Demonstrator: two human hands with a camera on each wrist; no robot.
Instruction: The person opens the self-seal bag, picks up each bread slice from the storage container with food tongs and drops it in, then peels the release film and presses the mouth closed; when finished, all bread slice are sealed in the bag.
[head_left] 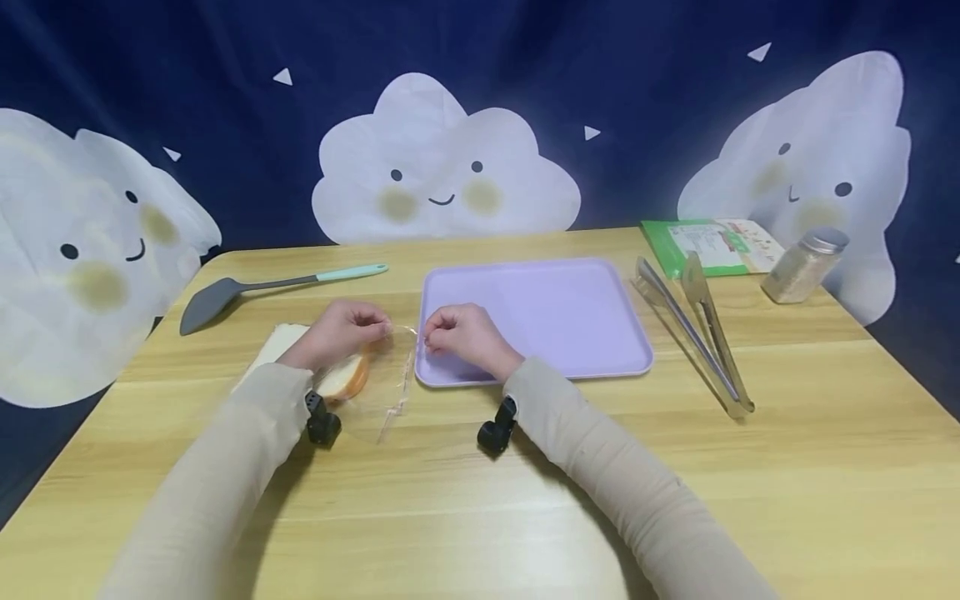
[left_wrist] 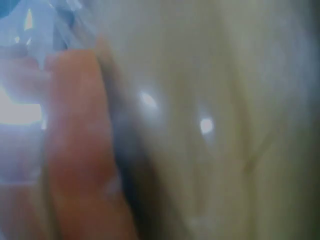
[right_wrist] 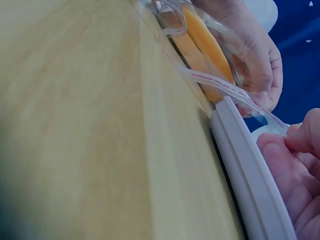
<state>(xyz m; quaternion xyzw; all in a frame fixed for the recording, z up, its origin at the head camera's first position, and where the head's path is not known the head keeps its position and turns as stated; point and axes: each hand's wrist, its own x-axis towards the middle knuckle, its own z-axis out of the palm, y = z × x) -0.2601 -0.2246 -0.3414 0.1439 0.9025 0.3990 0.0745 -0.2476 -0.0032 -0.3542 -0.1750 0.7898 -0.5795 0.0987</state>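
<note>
A clear plastic bag (head_left: 386,387) holding sliced bread (head_left: 343,380) lies left of the lilac tray (head_left: 536,321). My left hand (head_left: 337,335) pinches the bag near its open end, above the bread. Beside the tray's left rim, my right hand (head_left: 470,337) pinches the end of the bag's printed sealing strip (right_wrist: 222,84) between thumb and finger. The strip stretches from the bag to those fingers in the right wrist view. Close up and blurred, a brown bread crust (left_wrist: 82,135) shows under shiny film in the left wrist view.
A grey spatula (head_left: 247,287) with a mint handle lies at the back left. Right of the tray stand open metal tongs (head_left: 701,333). Behind them are a green-and-white packet (head_left: 716,246) and a glass jar (head_left: 806,265) with a metal lid, near the table's right edge.
</note>
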